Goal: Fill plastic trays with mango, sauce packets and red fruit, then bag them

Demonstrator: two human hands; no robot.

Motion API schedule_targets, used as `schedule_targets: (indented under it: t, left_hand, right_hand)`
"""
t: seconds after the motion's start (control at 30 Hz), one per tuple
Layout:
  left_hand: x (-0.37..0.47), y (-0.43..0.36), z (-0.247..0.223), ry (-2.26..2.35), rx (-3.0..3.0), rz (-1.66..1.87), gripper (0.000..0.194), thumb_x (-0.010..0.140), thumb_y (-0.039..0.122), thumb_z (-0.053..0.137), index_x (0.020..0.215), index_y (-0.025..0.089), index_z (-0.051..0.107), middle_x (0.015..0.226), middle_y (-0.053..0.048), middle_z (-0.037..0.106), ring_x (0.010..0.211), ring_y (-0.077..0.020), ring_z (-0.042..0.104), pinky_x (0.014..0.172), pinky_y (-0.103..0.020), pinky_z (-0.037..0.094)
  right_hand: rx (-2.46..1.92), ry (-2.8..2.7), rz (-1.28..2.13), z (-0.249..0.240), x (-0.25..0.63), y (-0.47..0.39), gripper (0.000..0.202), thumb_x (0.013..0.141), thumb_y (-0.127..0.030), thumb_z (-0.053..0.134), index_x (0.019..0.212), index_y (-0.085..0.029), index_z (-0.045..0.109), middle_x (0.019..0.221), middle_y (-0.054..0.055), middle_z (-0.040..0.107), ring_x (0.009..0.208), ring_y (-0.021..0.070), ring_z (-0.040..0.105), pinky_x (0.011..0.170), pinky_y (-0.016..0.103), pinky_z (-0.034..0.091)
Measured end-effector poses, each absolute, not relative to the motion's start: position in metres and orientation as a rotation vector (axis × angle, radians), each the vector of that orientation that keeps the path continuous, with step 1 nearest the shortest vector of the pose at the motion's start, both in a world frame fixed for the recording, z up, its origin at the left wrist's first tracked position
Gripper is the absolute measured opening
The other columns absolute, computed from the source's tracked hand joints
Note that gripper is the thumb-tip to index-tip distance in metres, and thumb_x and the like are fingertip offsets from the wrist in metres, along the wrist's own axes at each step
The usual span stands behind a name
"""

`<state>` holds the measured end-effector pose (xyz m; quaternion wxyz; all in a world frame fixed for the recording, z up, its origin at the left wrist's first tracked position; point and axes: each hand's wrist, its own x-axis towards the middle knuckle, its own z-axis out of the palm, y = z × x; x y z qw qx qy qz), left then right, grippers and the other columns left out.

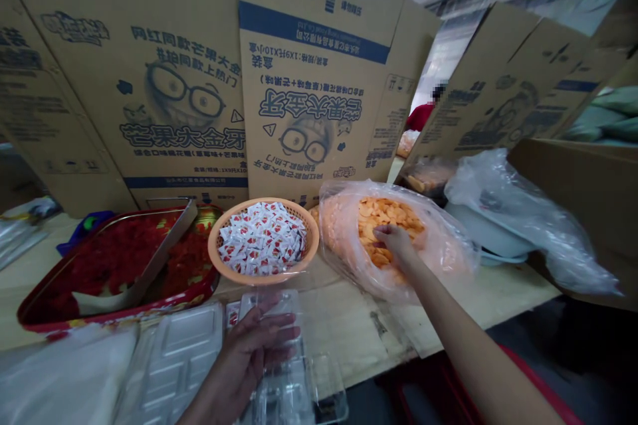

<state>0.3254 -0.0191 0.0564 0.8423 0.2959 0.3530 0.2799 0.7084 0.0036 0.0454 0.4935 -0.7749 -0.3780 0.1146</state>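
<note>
My right hand (396,244) reaches into an open clear plastic bag (448,246) of thin orange chips (391,211). Its fingers are bent together at the chips; the bit they pinch is mostly hidden. Near the front edge of the table, my left hand (254,339) is held over clear plastic compartment trays (187,339), its fingers stretched out to the right and slightly apart. A see-through plastic piece (326,378) lies by its fingers, hard to make out. Behind that hand stands an orange basket (214,252) full of small white and red sachets (264,239).
On the left, a red tray (30,309) holds red food and a metal scoop (164,259). Printed cardboard boxes (189,80) wall off the back. To the right are a pale basin (491,232) under plastic film and an open carton (573,206). A person in red (419,117) is beyond.
</note>
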Motion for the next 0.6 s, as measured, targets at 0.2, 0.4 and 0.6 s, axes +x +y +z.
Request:
schedule_targets:
  t: [0.2,0.4,0.6]
  left_hand:
    - [0.332,-0.016,0.056,0.744,0.612,0.568,0.061,0.072,0.01,0.061,0.128,0.016,0.036,0.109,-0.016,0.062,0.097,-0.0291,0.061,0.08,-0.04,0.05]
    - [0.334,-0.015,0.059,0.728,0.613,0.565,0.058,0.072,0.008,0.059,0.126,0.015,0.038,0.107,-0.015,0.063,0.094,-0.0278,0.063,0.078,-0.04,0.051]
    - [0.335,-0.019,0.066,0.688,0.651,0.482,0.054,0.066,0.005,0.061,0.117,0.013,0.044,0.1,-0.015,0.065,0.082,-0.0256,0.065,0.066,-0.035,0.053]
  right_hand:
    - [-1.774,-0.905,0.207,0.056,0.704,-0.004,0.014,0.057,-0.026,0.057,0.069,-0.018,0.057,0.064,0.002,0.059,0.062,0.0188,0.057,0.061,0.036,0.051]
    - [-1.68,-0.973,0.147,0.088,0.673,-0.013,0.026,0.062,-0.032,0.06,0.083,-0.018,0.061,0.089,0.007,0.064,0.082,0.0207,0.057,0.074,0.037,0.047]
    - [-1.381,-1.786,1.014,0.141,0.581,-0.019,0.021,0.074,-0.033,0.06,0.086,-0.017,0.065,0.092,0.004,0.066,0.085,0.0155,0.059,0.076,0.028,0.046]
